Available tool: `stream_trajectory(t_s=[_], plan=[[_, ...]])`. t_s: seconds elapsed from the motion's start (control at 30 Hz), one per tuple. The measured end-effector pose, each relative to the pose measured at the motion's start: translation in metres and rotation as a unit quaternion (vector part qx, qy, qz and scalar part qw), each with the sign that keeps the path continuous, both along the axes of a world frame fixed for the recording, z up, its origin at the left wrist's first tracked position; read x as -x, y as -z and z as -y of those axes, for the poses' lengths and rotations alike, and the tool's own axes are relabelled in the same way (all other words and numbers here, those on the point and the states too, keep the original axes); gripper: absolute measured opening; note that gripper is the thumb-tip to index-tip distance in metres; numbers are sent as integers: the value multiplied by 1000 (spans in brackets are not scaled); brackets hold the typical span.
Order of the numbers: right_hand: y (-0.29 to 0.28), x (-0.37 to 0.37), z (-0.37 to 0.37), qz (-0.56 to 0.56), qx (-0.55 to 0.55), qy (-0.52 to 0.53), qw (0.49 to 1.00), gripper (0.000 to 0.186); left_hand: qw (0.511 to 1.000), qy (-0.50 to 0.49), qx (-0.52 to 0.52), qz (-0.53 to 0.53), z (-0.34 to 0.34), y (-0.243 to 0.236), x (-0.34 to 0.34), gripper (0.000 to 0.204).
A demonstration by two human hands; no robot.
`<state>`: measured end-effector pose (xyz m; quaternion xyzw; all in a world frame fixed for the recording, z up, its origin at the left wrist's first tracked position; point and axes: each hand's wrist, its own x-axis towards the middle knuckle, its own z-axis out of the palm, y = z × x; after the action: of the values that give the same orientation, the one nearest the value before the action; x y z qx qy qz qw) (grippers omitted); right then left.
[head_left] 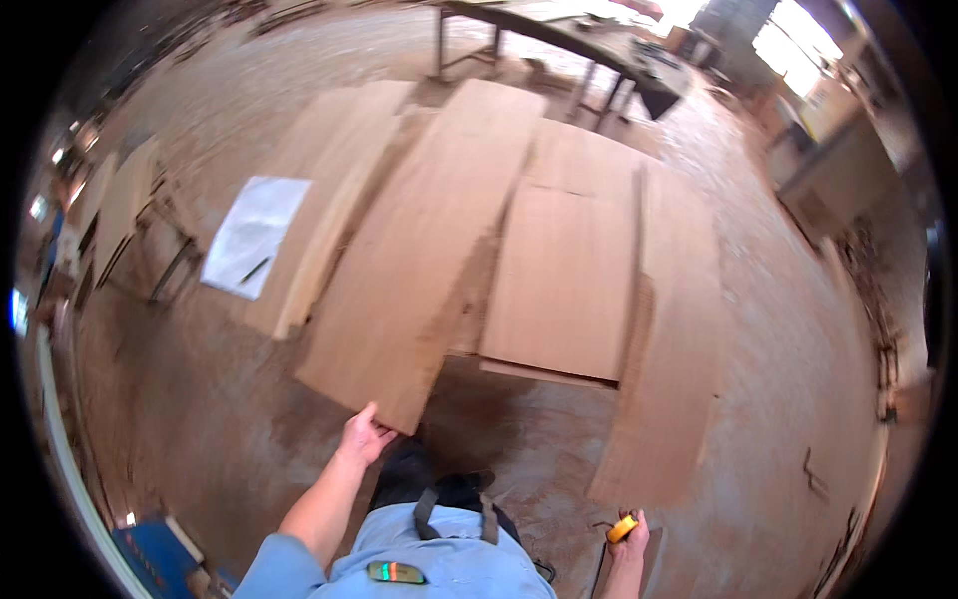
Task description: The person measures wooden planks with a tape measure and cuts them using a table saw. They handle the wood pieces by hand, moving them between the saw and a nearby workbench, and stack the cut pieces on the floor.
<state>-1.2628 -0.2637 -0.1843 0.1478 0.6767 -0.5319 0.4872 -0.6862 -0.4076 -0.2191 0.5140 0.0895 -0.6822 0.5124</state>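
Note:
My left hand (365,439) grips the near end of a long wooden board (424,225), its thumb on top and the other fingers partly hidden at the edge. This board slants away from me and lies beside several others. In my right hand (637,541) is a small yellow tape measure (621,528), held low at the right, just off the near end of the rightmost board (679,329). Between these two boards lies a shorter, wider panel (559,280). On the left board (339,170) rest a white sheet of paper (261,220) and a dark pen (255,270).
A dark long table (539,35) stands beyond the boards. More wooden pieces (128,200) lean on a stand at the left. A box-like cabinet (838,175) is at the far right. Something blue (155,554) sits at the lower left. The floor (778,299) looks dusty.

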Motion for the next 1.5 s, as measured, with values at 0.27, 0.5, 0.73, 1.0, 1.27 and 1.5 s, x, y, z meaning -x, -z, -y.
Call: stream_trajectory(t_s=[0.27, 0.5, 0.73, 1.0, 1.27, 1.5], plan=[[-1, 21, 21, 4, 87, 72, 994, 24, 995, 84, 9, 53, -8, -1, 5, 29], [8, 28, 26, 26, 75, 116, 990, 22, 987, 128, -48, 79, -10, -8, 12, 33], [24, 45, 16, 47, 65, 114, 990, 26, 983, 157, -76, 64, -9, -7, 24, 34], [31, 77, 14, 43, 53, 112, 991, 32, 961, 253, -102, 49, -13, -37, 70, 19], [37, 92, 10, 56, 41, 78, 995, 33, 961, 242, -86, 100, -10, -30, 56, 20], [38, 99, 13, 50, 33, 91, 994, 31, 983, 126, -85, 99, -13, -17, 24, 27]])
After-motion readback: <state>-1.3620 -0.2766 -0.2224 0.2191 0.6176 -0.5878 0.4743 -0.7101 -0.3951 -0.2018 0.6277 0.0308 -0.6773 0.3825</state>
